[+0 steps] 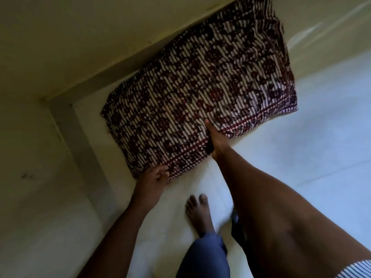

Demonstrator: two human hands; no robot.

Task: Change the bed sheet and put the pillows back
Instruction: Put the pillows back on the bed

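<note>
Yellow walls [60, 47] meet in a corner beside the white bed sheet [311, 157]. A dark red and white pillow [200, 87] lies on it, pushed up against the wall. The person's left grip [154, 177] holds the pillow's near corner and the right grip [215, 141] pinches its near edge. One bare foot [197, 211] stands on the sheet

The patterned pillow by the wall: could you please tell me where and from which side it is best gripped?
Probably along its near long edge, from the person's side: the far edge of the patterned pillow lies against the wall, leaving only the near hem free. The left hand takes the near corner, the right hand pinches mid-edge.
</note>
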